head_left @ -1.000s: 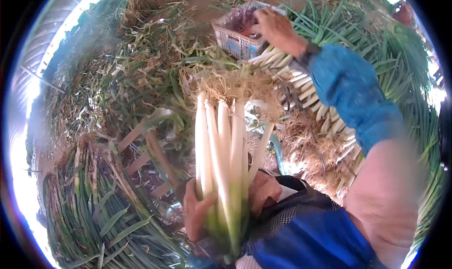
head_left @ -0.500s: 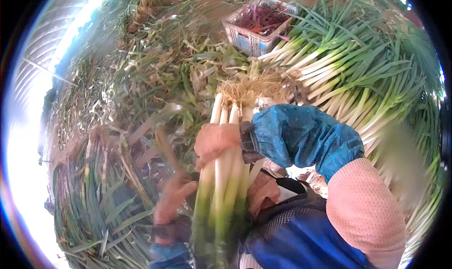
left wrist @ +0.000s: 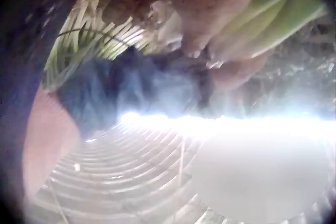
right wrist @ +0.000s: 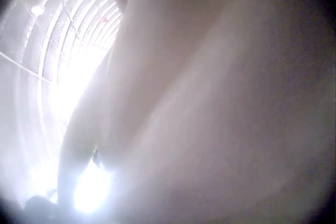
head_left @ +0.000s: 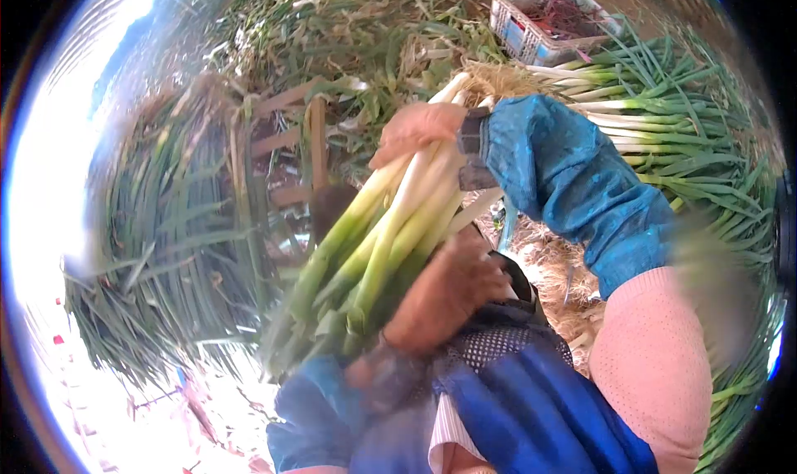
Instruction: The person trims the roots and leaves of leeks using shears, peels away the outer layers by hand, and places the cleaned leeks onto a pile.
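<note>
Here, your left hand (head_left: 444, 295) nearest, wrapped under green end of leek bundle (head_left: 378, 233), bearing its weight against your lap. Fingers curled round stalks; blurred, so exact grip hard to read. Farther up, your right hand (head_left: 415, 129) clenched round white shanks near roots, likely squeezing bundle tight and level. Bundle tilts, leaves low left, roots high right. Right: leek pile (head_left: 664, 134), stacked roots inward. Left: wooden frame (head_left: 286, 154), more greens (head_left: 166, 225). Far right: crate (head_left: 540, 21).
</note>
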`<state>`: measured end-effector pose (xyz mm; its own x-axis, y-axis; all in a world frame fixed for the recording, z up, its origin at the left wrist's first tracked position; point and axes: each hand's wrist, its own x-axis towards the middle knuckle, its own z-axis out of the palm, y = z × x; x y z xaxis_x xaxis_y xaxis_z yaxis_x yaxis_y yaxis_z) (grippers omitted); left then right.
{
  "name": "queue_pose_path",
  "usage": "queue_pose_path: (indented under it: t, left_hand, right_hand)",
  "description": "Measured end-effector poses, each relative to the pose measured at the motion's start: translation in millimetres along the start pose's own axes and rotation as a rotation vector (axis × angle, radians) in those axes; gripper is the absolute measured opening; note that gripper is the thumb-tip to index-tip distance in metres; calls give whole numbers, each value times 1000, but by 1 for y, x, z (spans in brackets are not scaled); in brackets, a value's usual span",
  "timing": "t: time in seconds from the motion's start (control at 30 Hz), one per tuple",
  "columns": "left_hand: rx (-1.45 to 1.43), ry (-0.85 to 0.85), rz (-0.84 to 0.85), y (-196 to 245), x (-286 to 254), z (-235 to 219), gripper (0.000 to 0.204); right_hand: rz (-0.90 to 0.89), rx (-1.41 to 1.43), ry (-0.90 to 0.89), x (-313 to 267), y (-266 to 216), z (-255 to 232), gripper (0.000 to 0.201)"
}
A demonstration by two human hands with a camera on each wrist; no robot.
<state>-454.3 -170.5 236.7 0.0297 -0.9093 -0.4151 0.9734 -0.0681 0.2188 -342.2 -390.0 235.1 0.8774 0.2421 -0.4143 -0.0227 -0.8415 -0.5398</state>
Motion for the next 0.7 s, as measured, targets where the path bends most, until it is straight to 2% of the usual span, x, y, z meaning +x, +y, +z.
queue_pose_path:
  t: [0.03,0.13,0.17,0.27,0.37,0.47,0.5,0.53,0.6,0.63,0.67,0.7]
  left_hand:
    - [10,15,24,3,0,-9,51]
    - [-208,50,120,1,-19,-29,57]
    - [-211,115,164,-1,-26,-31,61]
    - [1266,234,410,-13,-28,-35,53]
    - [2762,332,603,-18,-21,-39,46]
    - [1869,249,745,-33,-11,-61,40]
    - [1573,209,764,-37,-7,-70,39]
    - [1278,163,775,-37,-3,-71,37]
    - [1433,201,789,-33,-5,-69,35]
    - [1885,301,775,-25,-19,-56,35]
    - [1959,312,725,-22,-22,-58,35]
    - [2033,320,675,-18,-25,-59,34]
  right_hand:
    - [63,1,-34,0,-1,0,56]
    - [123,5,-77,1,-2,2,56]
    - [-29,20,-48,-8,-1,1,56]
    - [121,-112,-192,-8,-16,-4,41]
    - [-244,-265,-57,-2,18,6,39]
    - [156,-228,-207,-27,-38,-14,42]
    - [-83,-323,-217,-3,1,-8,45]
    - [17,-197,-241,-12,-10,-12,45]
    - [220,59,-286,-32,-33,-15,46]
    - [265,25,-279,-39,-43,-16,48]
    - [422,136,-318,-44,-54,-16,50]
    - [202,182,-276,-51,-46,-16,48]
